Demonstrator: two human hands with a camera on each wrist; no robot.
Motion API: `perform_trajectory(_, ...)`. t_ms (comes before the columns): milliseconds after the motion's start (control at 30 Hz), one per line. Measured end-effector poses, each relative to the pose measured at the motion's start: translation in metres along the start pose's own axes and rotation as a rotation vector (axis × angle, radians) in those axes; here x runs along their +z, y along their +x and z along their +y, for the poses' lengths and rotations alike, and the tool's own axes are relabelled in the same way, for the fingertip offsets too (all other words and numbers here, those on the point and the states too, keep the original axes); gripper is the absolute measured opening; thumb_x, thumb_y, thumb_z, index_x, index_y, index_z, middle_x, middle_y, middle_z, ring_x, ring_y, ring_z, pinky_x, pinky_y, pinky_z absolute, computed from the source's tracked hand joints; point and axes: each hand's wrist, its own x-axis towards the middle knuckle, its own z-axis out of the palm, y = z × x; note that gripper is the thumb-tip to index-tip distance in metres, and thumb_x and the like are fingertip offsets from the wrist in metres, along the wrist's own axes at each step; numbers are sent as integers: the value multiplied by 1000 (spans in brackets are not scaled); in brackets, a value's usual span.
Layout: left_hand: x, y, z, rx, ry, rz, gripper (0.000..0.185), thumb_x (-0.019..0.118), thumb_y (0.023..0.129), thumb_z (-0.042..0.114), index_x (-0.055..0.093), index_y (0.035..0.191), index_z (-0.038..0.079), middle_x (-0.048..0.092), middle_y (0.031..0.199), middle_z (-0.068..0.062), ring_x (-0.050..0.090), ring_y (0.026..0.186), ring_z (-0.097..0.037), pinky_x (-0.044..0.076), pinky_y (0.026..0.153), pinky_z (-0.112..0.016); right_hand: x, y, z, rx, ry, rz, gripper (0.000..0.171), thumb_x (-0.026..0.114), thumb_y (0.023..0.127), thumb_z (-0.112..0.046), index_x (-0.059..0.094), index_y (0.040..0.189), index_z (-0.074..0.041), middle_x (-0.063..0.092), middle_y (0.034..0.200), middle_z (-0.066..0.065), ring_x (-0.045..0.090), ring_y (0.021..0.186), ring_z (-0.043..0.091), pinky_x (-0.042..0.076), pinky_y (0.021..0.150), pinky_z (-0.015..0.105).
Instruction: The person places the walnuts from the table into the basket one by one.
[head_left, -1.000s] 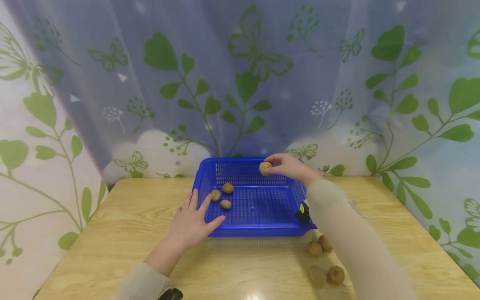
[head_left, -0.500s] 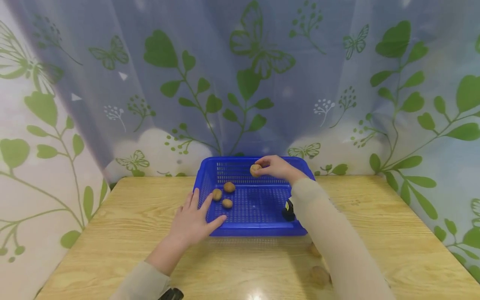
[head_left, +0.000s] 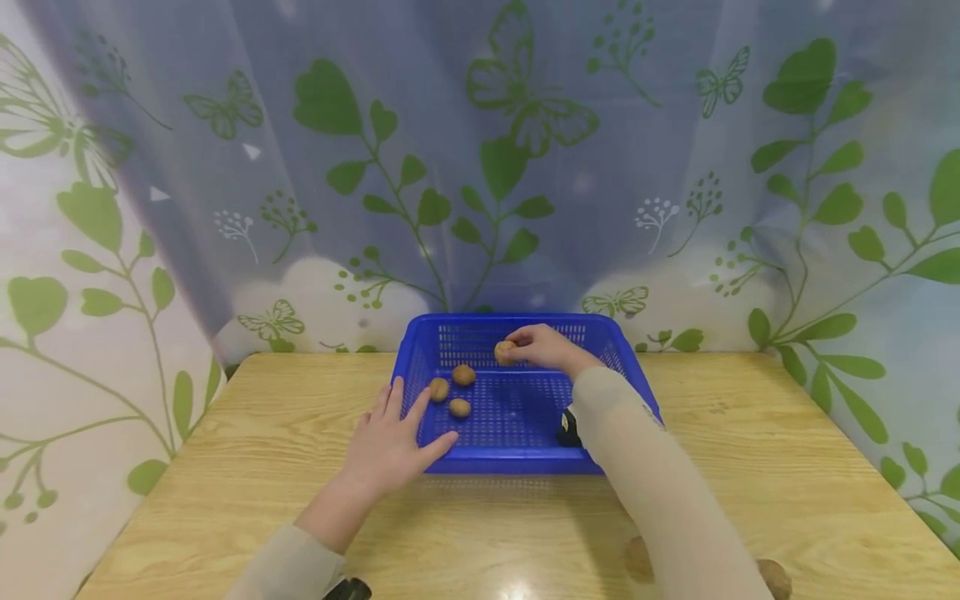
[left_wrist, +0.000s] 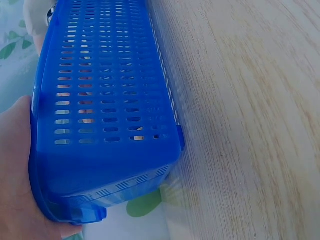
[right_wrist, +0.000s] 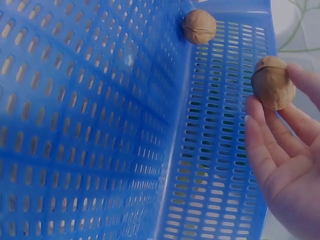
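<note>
Over the back half of the blue plastic basket (head_left: 517, 462), my right hand (head_left: 549, 348) pinches a walnut (head_left: 505, 353) between thumb and fingertips. The right wrist view shows the held walnut (right_wrist: 273, 84) up close, the basket's slotted wall behind it. My left hand (head_left: 384, 450) rests with spread fingers on the basket's left front rim; in the left wrist view that hand (left_wrist: 17, 185) lies along the rim. Inside, toward the left, sit a dark walnut (head_left: 464, 375), a paler walnut (head_left: 438, 389) and a smaller walnut (head_left: 460, 408).
On the wooden table (head_left: 262, 450), one walnut (head_left: 639, 557) lies partly behind my right sleeve (head_left: 667, 483). Another walnut (head_left: 775, 577) shows at the bottom edge, right of the sleeve. A patterned curtain (head_left: 480, 167) hangs behind the basket.
My right hand has moved left and slightly down over the basket, still pinching the walnut. Its sleeve now covers more of the walnuts on the table. My left hand has stayed on the rim.
</note>
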Motion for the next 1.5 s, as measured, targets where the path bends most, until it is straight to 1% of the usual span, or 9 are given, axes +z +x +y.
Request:
perform_trajectory(233,1,-1,3,7,3,10,84,39,86,70,32,147,13,14,151,-26,7,139,-40,22,102,-62,-8,-8,-1,7,54,29,47,54,95,-19,44,134,6,53,129,21,58,109,30,46,90,41)
perform_trajectory(400,2,0,4,16,-18,26,83,40,86,69,32,147,13,12,151,-26,6,139,-40,21,102,-63,-32,-22,-6,-6,54,39,47,52,97,-20,43,135,5,52,130,21,55,112,31,42,95,44)
perform_trajectory(567,2,1,3,13,-12,23,85,38,85,71,31,147,12,12,151,-26,6,139,-40,21,102,-63,-58,-44,-13,-19,54,35,47,51,97,-19,41,136,5,50,131,23,51,116,34,41,97,44)
perform_trajectory(667,2,2,3,10,-17,23,85,38,85,71,31,147,13,11,151,-26,7,139,-40,20,102,-63,-71,-59,-9,-34,49,41,47,51,97,-19,41,136,5,48,132,24,50,117,35,39,98,44)
perform_trajectory(900,5,1,1,13,-26,6,84,40,86,69,32,146,11,12,151,-27,6,138,-42,20,101,-65,-87,-103,12,-44,-47,8,52,53,96,-26,41,136,6,48,132,25,51,116,36,39,97,47)
perform_trajectory(1000,6,2,-2,11,-24,21,85,38,86,70,32,146,11,12,150,-27,7,138,-42,21,100,-65,-91,-119,22,-45,-71,8,55,54,96,-28,41,135,7,49,131,25,51,116,36,41,96,47)
perform_trajectory(1167,7,3,-4,14,-29,40,88,35,84,73,32,146,11,11,150,-27,6,138,-42,20,100,-65,-96,-147,40,-29,-70,32,55,55,95,-29,41,135,7,51,129,25,52,114,36,43,94,48)
perform_trajectory(1433,4,3,-2,19,-11,16,91,30,83,76,30,147,10,11,151,-27,7,138,-43,20,100,-65,-99,-193,76,-51,-48,56,50,55,95,-25,44,134,5,51,129,23,51,115,36,43,93,47)
perform_trajectory(1500,4,1,-1,23,-9,12,91,31,84,75,30,147,10,12,150,-28,8,138,-43,20,100,-65,-98,-204,85,-36,-40,37,51,55,95,-25,44,134,6,52,128,23,52,115,36,44,92,45)
